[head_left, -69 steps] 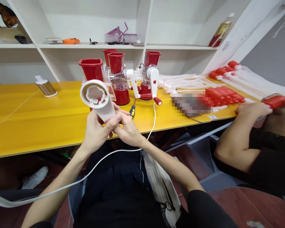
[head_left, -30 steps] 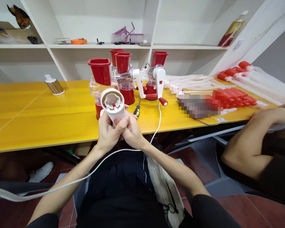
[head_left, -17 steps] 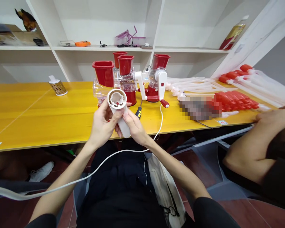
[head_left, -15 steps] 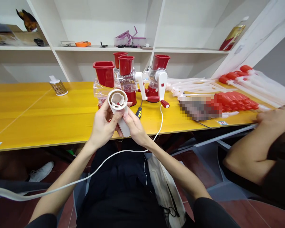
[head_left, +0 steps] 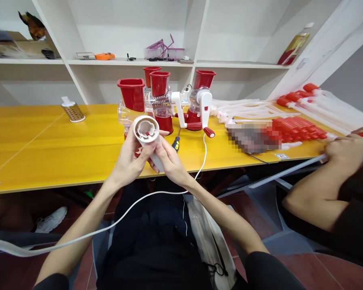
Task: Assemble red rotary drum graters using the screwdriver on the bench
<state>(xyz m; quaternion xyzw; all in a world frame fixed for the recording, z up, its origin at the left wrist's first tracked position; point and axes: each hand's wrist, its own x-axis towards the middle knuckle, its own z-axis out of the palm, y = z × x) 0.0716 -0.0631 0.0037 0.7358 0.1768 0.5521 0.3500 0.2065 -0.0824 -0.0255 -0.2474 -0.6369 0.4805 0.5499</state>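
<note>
Over the front edge of the table I hold a white crank handle (head_left: 145, 137), its round hollow hub turned up toward me. My left hand (head_left: 127, 161) is closed around the hub side, with the thumb pressed on the white plastic. My right hand (head_left: 172, 163) grips the arm below the hub, its thumb close to the left one. Fingers hide part of the arm. Just behind my hands stands a rotary grater with a red hopper (head_left: 131, 94) and a clear body. A screwdriver with a black and yellow handle (head_left: 176, 143) lies right of the crank handle.
More rotary graters (head_left: 201, 102) stand behind. A metal grater drum (head_left: 73, 110) is at left. Red and white tubular parts (head_left: 299, 129) lie at right, near a co-worker's hand (head_left: 347, 151). A white cable (head_left: 151, 194) crosses my lap. Shelving (head_left: 133, 62) rises behind the table.
Both my hands and the crank handle have shifted slightly left and the hub has tilted a little. The co-worker's hand at right has moved slightly left, with a red piece now clearer beside it.
</note>
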